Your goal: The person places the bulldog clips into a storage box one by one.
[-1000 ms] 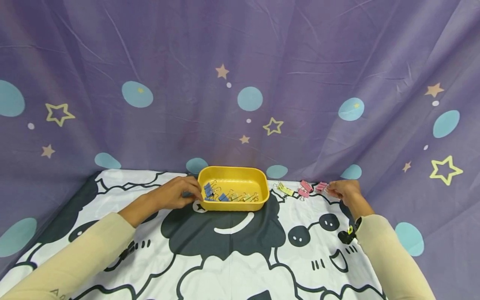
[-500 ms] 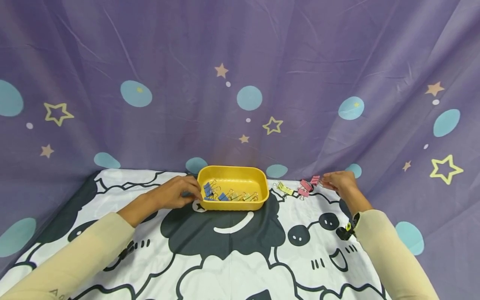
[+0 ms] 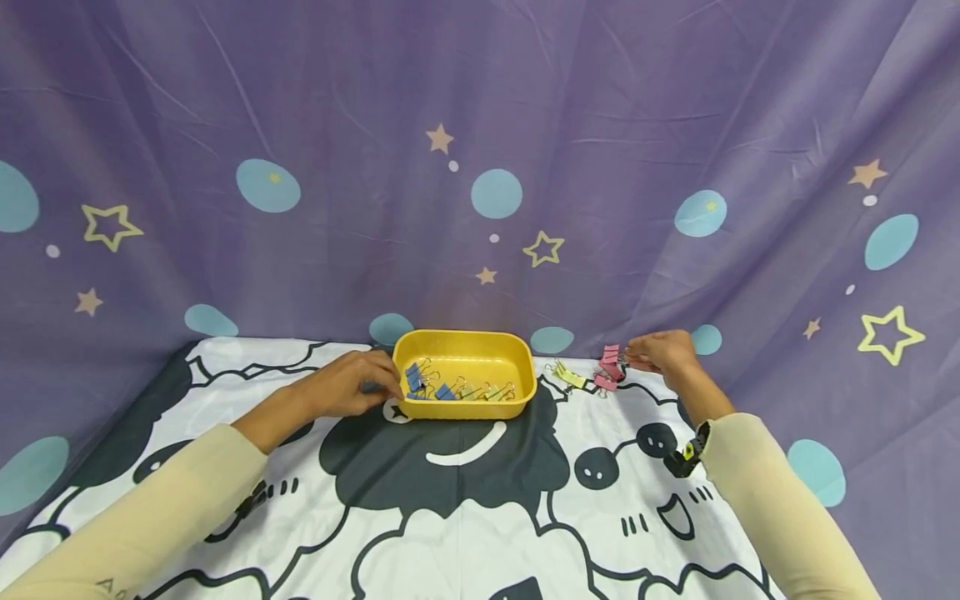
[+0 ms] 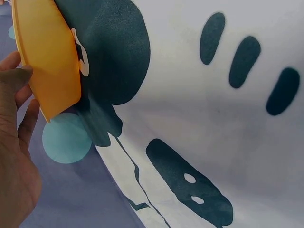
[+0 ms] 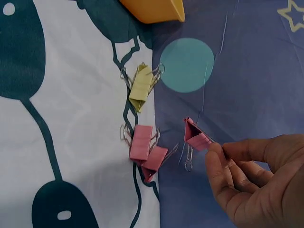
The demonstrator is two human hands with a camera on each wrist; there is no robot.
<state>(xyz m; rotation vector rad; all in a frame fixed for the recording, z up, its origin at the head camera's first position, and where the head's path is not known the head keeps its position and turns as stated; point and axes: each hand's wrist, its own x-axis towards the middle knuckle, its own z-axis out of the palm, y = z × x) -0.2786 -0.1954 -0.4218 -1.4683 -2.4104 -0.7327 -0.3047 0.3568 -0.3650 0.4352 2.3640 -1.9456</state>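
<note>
My left hand grips the near-left rim of a yellow plastic tray, thumb on the outer wall in the left wrist view. Inside, along the front, lie blue binder clips and pale yellow binder clips. My right hand pinches a pink binder clip by a wire handle between thumb and fingertips. That clip hangs raised, over two more pink binder clips in the head view. Beside those, nearer the tray, is a yellow binder clip with its handles spread.
A white cloth with dark cartoon shapes covers the table. Behind its far edge hangs a purple curtain with stars and blue ovals. The loose clips lie close to that edge, right of the tray.
My right hand has lifted the pink clip from the cloth and carried it left, toward the tray. My left hand has stayed at the tray's rim.
</note>
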